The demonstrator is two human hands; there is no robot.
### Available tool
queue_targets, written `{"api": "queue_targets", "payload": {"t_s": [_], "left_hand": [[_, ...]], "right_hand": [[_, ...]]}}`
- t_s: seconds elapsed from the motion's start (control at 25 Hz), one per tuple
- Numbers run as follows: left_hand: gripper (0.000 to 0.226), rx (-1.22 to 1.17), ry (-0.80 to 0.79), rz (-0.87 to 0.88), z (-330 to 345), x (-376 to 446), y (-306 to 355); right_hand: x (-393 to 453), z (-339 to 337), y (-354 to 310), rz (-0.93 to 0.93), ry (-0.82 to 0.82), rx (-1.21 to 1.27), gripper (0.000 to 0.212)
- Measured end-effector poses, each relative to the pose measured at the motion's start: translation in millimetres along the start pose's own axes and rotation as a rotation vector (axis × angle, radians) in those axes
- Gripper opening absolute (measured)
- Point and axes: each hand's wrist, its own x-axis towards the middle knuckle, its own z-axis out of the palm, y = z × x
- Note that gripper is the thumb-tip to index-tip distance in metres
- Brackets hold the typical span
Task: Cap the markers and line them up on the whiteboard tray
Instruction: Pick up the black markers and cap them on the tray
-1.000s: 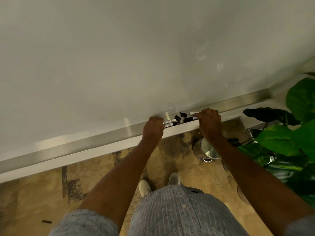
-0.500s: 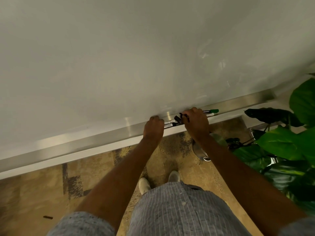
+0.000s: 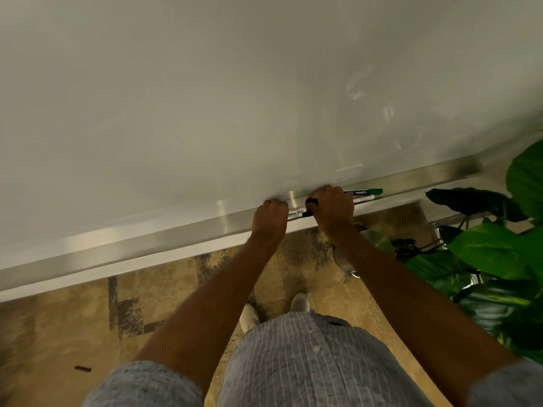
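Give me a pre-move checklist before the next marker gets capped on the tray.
1. Left hand on a marker: ok. It is curled over the white barcode-labelled marker on the long brushed-metal whiteboard tray.
2. Right hand has a cap: ok, apparently. A small black cap shows at its fingers.
3. Cap lined up with that marker's tip: cannot tell, the hands hide it.
4. White marker with green cap capped and lying along the tray: ok.
5. The white marker beside it capped: cannot tell.
6. Nothing dropped: not ok. A small dark piece lies on the patterned carpet.
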Motion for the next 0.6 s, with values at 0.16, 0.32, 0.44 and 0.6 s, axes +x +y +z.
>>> {"api": "queue_targets", "payload": {"t_s": [0.16, 0.32, 0.44, 0.6], "left_hand": [[0.027, -0.096, 0.072, 0.035, -2, -5, -9], [0.019, -0.406, 0.185, -0.050, -11, -22, -20], [0.010, -0.894, 0.223, -0.258, -14, -41, -31], [0.007, -1.753, 0.151, -0.579, -16, -63, -46]], "right_hand": [[-7, -2, -1, 0.005, 0.017, 0.219, 0.016], [-22, -12, -15, 0.174, -0.003, 0.811, 0.019], [-35, -17, -28, 0.331, -0.013, 1.066, 0.024], [-53, -18, -47, 0.549, -0.148, 1.396, 0.019]]}}
